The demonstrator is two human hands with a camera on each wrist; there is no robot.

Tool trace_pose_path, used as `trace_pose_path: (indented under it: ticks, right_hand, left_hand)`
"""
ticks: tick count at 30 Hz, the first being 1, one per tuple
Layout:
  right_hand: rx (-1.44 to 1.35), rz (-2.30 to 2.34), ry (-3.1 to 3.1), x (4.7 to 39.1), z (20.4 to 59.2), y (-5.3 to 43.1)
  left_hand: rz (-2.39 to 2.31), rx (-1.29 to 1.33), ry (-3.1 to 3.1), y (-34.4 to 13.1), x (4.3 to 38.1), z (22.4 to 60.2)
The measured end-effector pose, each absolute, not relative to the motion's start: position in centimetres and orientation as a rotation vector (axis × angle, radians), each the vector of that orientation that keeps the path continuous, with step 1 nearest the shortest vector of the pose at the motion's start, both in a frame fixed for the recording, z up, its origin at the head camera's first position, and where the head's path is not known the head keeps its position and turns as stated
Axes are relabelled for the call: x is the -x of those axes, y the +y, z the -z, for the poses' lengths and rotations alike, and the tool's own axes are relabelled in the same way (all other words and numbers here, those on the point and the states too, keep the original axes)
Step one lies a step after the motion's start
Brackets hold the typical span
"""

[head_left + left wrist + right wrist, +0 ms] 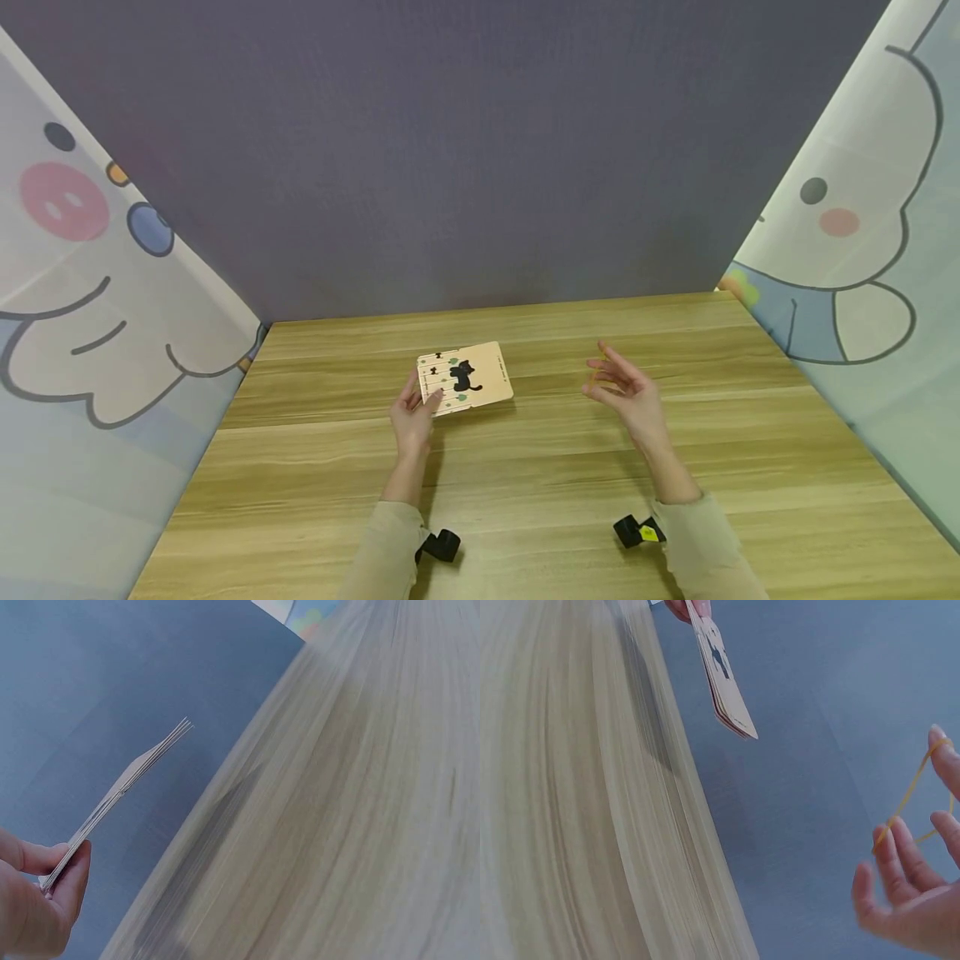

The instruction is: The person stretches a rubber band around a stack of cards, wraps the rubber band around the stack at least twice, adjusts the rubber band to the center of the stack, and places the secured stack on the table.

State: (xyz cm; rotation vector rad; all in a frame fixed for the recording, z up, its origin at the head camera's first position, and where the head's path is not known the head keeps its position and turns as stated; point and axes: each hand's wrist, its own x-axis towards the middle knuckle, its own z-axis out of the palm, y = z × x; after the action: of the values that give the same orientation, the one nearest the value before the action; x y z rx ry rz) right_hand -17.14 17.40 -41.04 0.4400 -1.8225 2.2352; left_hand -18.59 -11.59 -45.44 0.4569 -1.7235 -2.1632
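Note:
My left hand (pixel 412 423) grips a thin stack of cream cards (pixel 483 379), thumb on top and fingers beneath. The top card shows a black cat, green leaves and fine lines. From the side, in the left wrist view, several thin layers of the cards (pixel 124 784) fan slightly apart at the far end. To the right, my right hand (pixel 636 407) is raised over the table with its fingers spread. A yellow rubber band (pixel 907 799) is looped around those fingertips and stretched between them, apart from the cards.
The wood-grain table (pixel 540 500) lies below both hands, and the cards cast a shadow on it. A dark grey panel (pixel 480 167) rises behind its far edge. Cartoon-printed curtains (pixel 60 333) stand at both sides. Black wrist mounts (pixel 442 546) show below the sleeves.

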Motion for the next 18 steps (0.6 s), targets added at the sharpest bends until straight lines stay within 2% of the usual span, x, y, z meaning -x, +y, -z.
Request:
trace_pose_path:
  ticks: [11, 18]
  right_hand:
    - [-0.607, -2.250, -1.830, 17.5, 41.6, 17.2]
    - [-0.601, -2.255, -1.927, 17.4, 41.6, 17.2]
  left_hand:
    - [2.184, -0.466, -1.758, -11.1, 18.6, 44.7]
    - [2.177, -0.359, -1.722, -11.0, 18.7, 45.8]
